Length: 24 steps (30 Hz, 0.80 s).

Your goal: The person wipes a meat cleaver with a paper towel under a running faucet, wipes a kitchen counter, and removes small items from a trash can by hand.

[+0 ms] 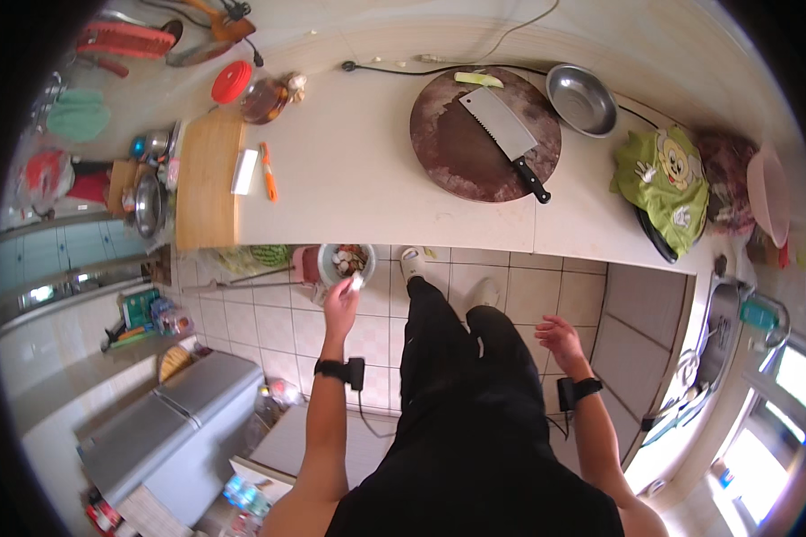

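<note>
My left hand [340, 303] grips a small white piece [356, 281], too blurred to name, at the near rim of a waste bucket [326, 263]. Scraps [350, 258] of white, red and dark colours lie in the bucket on the tiled floor. Over the floor to the right, my right hand [559, 339] hangs with fingers loosely apart and nothing in them. On the counter, a cleaver [500, 127] with a black handle rests across a round chopping board [450, 158]. A pale green vegetable piece [478, 80] sits at the board's far edge.
The counter [349, 194] bears a steel bowl [581, 101], an orange peeler [268, 173], a white block-shaped object [244, 172], a red-lidded jar [263, 99] and a green cartoon cloth [665, 184]. Below lies a watermelon [270, 254]. A sink [720, 329] is at right, a grey chest-like appliance [174, 429] at lower left.
</note>
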Available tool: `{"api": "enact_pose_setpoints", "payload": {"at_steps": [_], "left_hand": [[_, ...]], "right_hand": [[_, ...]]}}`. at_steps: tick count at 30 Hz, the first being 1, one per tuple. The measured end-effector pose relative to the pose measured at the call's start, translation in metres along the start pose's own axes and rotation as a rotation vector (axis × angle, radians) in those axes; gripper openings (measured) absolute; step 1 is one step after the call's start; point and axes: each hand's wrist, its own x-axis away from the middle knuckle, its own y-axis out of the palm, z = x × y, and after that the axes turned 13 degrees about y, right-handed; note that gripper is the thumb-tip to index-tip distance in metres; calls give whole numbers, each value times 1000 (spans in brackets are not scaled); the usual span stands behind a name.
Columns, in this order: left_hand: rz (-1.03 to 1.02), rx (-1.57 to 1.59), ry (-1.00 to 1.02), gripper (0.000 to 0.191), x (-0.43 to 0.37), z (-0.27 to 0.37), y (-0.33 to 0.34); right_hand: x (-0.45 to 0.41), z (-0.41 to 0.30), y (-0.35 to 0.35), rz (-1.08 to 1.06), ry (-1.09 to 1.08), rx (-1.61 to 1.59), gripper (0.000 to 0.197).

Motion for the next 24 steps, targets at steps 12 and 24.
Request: {"api": "enact_pose_setpoints", "payload": {"at_steps": [12, 24], "left_hand": [[235, -363, -461, 30, 290, -35, -58], [370, -219, -771, 25, 445, -84, -127]], "right_hand": [[-139, 48, 65, -115, 247, 372, 29], [-353, 163, 168, 10, 456, 509, 27]]}}
